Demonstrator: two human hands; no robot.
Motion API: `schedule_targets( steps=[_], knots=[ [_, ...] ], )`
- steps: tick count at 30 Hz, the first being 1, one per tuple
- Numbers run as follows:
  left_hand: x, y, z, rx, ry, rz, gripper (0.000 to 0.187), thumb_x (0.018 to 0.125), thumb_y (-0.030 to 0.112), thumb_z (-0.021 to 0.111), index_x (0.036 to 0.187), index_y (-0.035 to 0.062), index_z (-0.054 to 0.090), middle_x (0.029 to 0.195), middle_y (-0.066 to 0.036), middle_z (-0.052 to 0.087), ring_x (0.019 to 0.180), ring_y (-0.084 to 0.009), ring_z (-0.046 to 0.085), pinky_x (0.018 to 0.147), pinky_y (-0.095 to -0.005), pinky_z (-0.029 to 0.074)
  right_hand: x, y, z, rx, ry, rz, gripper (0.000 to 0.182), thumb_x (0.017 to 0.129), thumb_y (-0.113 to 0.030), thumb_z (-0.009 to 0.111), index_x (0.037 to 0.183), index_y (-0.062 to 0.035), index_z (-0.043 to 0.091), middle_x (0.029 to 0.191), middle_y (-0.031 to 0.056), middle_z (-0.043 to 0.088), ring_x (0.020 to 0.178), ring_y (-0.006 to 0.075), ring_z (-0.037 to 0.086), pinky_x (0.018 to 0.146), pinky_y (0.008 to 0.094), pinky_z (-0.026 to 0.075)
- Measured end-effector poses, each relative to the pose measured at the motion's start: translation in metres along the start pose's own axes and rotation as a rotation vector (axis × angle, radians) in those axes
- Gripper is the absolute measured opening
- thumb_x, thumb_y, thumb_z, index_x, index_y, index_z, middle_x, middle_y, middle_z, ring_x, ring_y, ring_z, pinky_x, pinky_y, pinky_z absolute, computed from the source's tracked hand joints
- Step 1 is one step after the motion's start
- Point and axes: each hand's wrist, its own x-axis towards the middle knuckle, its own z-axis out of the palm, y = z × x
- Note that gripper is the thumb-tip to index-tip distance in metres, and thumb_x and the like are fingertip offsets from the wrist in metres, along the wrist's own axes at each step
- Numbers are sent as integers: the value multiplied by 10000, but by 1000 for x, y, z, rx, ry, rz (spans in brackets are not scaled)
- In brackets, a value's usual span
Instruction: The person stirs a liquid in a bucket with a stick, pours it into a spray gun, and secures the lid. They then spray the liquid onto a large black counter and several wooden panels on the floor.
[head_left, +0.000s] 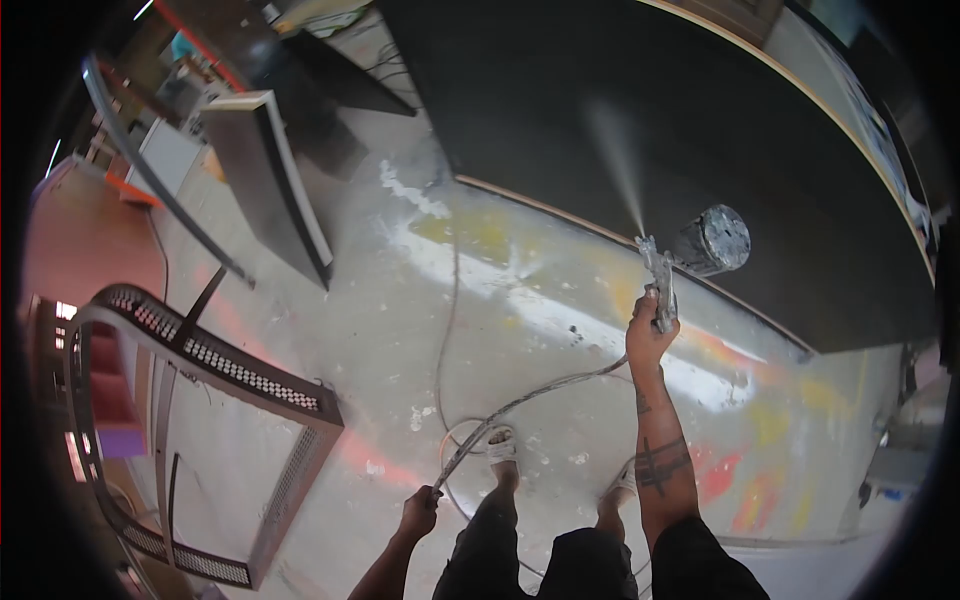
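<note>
My right hand (652,328) is wrapped round the handle of a spray gun (658,270). A paint-smeared metal cup (722,240) sits at the gun's right side. From the nozzle a pale fan of mist (615,160) spreads onto a large dark panel (560,110). Lower down, my left hand (419,512) is closed on the air hose (510,408), which runs up to the gun's handle. Further lengths of hose loop on the floor round my feet.
A dark metal frame with perforated strips (255,385) stands at left. Behind it, a dark board with a white edge (265,180) leans upright. The concrete floor (400,330) is stained white, yellow and red. Hose crosses it near my sandals (503,446).
</note>
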Motion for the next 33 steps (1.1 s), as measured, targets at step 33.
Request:
schedule_targets(
  steps=[33],
  knots=[
    [36, -38, -36, -66, -53, -15, 171, 987, 98, 467, 971, 19, 617, 709, -116, 638, 673, -238, 658, 637, -360, 511, -47, 95, 151, -99, -21, -18, 163, 925, -125, 662, 1035, -8, 637, 691, 24, 620, 627, 67, 545, 595, 245, 450]
  ],
)
